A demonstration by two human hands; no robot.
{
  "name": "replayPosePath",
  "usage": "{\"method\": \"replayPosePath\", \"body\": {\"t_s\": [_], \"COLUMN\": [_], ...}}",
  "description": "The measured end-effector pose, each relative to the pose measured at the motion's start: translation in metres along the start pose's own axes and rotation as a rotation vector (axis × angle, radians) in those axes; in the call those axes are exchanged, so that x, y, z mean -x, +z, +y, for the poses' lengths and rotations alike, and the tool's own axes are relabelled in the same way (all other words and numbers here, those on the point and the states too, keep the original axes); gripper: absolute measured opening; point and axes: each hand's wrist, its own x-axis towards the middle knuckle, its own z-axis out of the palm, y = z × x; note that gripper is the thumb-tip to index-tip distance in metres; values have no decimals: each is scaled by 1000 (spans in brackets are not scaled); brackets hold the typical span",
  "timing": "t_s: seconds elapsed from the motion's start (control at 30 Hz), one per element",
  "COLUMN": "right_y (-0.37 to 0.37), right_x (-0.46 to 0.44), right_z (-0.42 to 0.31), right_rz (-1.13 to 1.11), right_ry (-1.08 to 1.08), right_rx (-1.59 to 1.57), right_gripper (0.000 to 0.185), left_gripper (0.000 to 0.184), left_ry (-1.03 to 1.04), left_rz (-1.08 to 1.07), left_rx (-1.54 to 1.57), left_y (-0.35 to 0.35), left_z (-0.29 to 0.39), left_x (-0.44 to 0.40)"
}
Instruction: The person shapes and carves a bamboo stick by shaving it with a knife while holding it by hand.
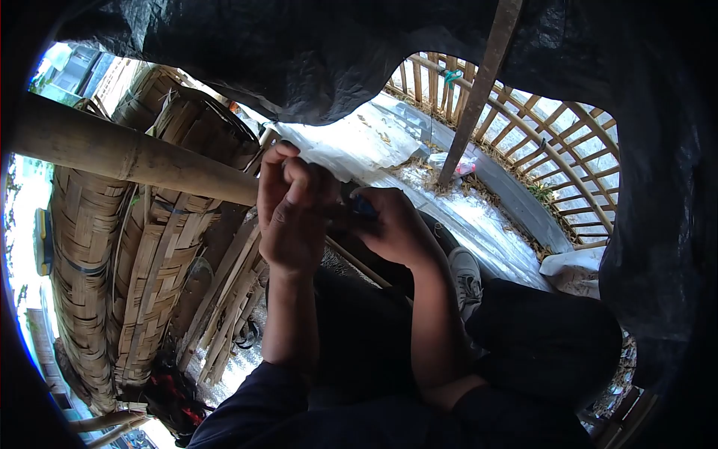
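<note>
My left hand is raised in front of me, its fingers bent and curled in; whatever they may hold is hidden. Close beside it, my right hand is closed around a small dark blue object, mostly covered by the fingers, so its kind does not show. A thick bamboo pole comes in from the left and its visible part ends behind my left hand. Whether the hand touches the pole I cannot tell.
Tall woven bamboo baskets and split bamboo strips stand at the left. Black plastic sheeting hangs overhead and at the right. An upright post stands before a bamboo lattice fence. A shoe shows below my right arm.
</note>
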Motion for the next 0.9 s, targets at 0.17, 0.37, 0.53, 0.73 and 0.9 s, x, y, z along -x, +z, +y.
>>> {"method": "replayPosePath", "body": {"t_s": [0.17, 0.37, 0.53, 0.73, 0.9], "right_y": [-6, -17, -9, -8, -7], "right_x": [-7, -5, -7, -6, -4], "right_z": [-6, -7, -4, 8, 6], "right_rz": [375, 376, 343, 263, 275], "right_ry": [278, 411, 414, 505, 456], "right_rx": [38, -123, -142, -61, -100], "right_gripper": [26, 32, 32, 30, 30], "left_gripper": [63, 69, 72, 85, 86], "left_ry": [140, 6, -15, 31, -49], "left_rz": [169, 178, 174, 57, 183], "left_rx": [-11, -17, 2, 214, 374], "left_y": [7, 9, 14, 23, 36], "left_z": [11, 15, 22, 32, 35], "left_x": [-4, -5, -2, 6, 6]}}
